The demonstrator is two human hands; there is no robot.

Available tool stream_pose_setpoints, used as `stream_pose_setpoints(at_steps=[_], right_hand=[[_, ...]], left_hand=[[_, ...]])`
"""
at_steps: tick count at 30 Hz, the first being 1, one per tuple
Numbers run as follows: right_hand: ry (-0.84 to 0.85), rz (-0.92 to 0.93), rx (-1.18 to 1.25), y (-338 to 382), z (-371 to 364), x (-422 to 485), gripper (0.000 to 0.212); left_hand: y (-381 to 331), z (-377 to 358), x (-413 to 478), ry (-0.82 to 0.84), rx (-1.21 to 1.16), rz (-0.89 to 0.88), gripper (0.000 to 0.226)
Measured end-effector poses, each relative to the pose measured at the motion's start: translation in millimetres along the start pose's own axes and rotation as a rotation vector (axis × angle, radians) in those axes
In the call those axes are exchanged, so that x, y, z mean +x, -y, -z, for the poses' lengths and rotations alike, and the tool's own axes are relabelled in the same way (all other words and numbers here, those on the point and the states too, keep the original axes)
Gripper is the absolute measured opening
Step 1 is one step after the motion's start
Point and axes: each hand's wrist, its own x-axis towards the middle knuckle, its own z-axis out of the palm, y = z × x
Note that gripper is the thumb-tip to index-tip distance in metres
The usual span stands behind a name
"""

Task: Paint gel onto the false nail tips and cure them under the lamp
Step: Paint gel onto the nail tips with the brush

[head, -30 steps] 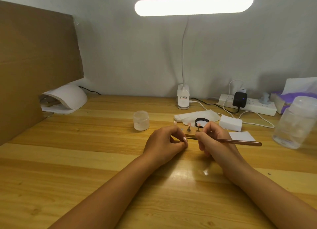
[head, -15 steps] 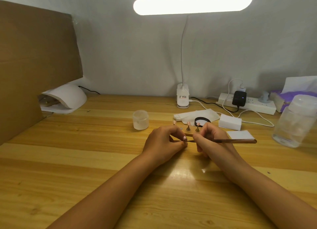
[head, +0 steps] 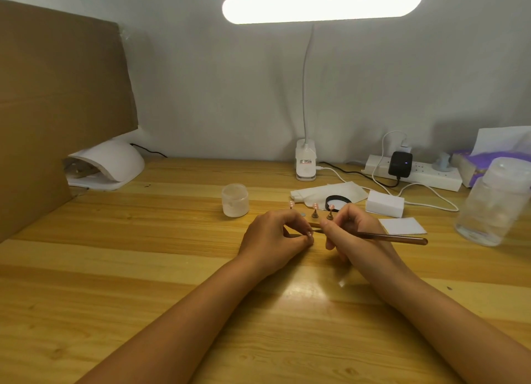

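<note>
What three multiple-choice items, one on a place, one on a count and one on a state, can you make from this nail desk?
1. Where is the curing lamp?
A. far left, beside the cardboard
B. at the right edge
C. at the table's front edge

2. How many nail tips on stands rise just behind the left hand and right hand?
A. one
B. three
C. six

3. What does the right hand do?
A. lies flat, empty
B. holds the brush
C. points at the wall

Key: A, the white dome sits against the cardboard; B, three pink tips show there; B, its fingers curl round the brown handle.
</note>
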Motion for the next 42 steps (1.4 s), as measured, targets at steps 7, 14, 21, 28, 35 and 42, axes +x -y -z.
stream_pose_setpoints(at_steps=[7,14,21,28,35,42], right_hand=[[-0.006,-0.019,0.045,-0.7,1.9,2.0,0.009],[0.005,0.033,0.065,1.6,-0.1,-0.5,0.019],[0.013,0.023,0.024,0.9,0.5,0.1,0.013],[-0.038,0.016,0.053,-0.9,1.2,2.0,0.013],[0.006,0.016,0.023,0.2,0.0,0.9,0.015],[-0.074,0.02,0.004,-2.3,-0.2,2.7,0.011]], left_hand=[[0.1,0.2,0.0,0.005,0.018,-0.013,0.013],[1.2,-1.2,0.3,0.0,0.038,-0.036,0.012],[1.7,-1.5,0.2,-0.001,0.052,-0.046,0.015],[2.6,-2.2,0.3,0.001,0.044,-0.062,0.017],[1.2,-1.6,0.2,0.004,0.056,-0.062,0.018],[1.2,-1.8,0.1,0.012,0.046,-0.052,0.014]])
